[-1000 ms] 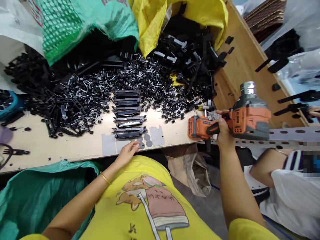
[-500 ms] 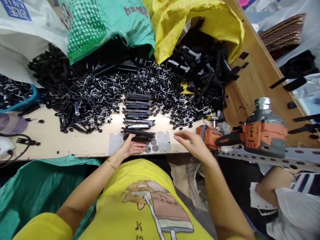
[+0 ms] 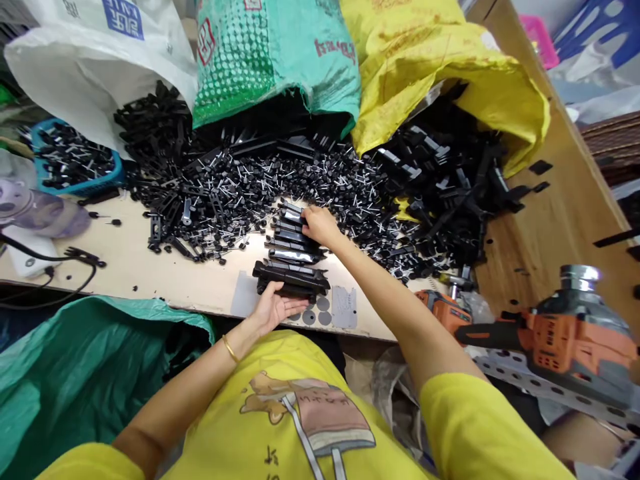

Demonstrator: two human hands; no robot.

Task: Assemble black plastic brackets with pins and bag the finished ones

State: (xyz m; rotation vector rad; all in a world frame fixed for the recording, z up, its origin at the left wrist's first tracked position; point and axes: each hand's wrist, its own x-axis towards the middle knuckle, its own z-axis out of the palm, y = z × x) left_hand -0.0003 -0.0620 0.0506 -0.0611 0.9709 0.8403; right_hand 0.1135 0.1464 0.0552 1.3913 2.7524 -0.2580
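Observation:
A row of assembled long black plastic parts [image 3: 293,243] lies in the middle of the wooden bench [image 3: 165,280]. My left hand [image 3: 277,305] lies palm up at the near end of the row, fingers open against the underside of the nearest black parts [image 3: 290,279]. My right hand [image 3: 320,225] reaches over the far end of the row, its fingers curled down on the far parts. A heap of small black knobs with metal pins [image 3: 250,187] lies behind the row.
An orange cordless driver [image 3: 550,333] rests at the right on a perforated metal rail [image 3: 530,390]. White [image 3: 100,60], green [image 3: 270,53] and yellow sacks [image 3: 440,60] spill black parts at the back. A blue basket [image 3: 75,160] and cables [image 3: 55,267] are at the left. A green sack [image 3: 90,380] hangs below the bench.
My right hand let go of the orange driver, crossed left and reached the far end of the row. My left hand slid under the nearest black parts. The view shifted left.

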